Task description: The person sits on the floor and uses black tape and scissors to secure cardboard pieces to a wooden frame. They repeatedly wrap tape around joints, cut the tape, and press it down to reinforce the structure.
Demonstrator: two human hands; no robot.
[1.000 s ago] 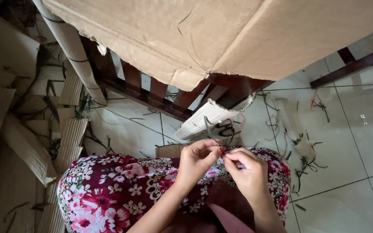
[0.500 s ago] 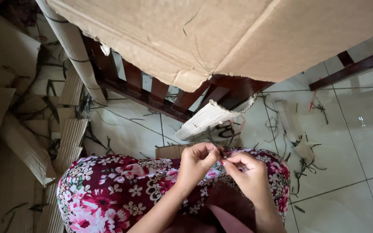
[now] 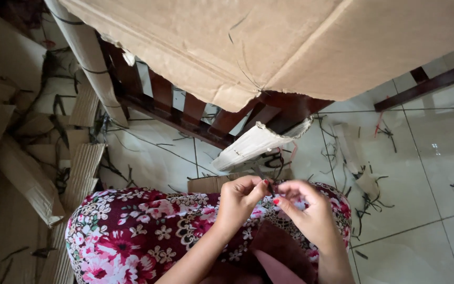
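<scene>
hands | lower centre: I'm pinching a dark strip between left hand and right hand | keeping both grips tight near its ends, above my lap

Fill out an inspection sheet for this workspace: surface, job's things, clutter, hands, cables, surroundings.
Surface: pale glossy tiled floor, littered; the person sits with a floral-clad lap under the hands.
Job's things: a thin dark strip pinched between both hands above the lap.
Clutter: corrugated cardboard pieces heaped at left; dark strip offcuts scattered on the tiles; a torn whitish cardboard piece ahead of the hands.
Hands: left hand in a fingertip grip on the strip; right hand pinching it too, fingers curled.
Cables: nothing seen.
Surroundings: a large cardboard sheet lying over a dark wooden slatted frame; a cardboard tube leaning at left.
</scene>
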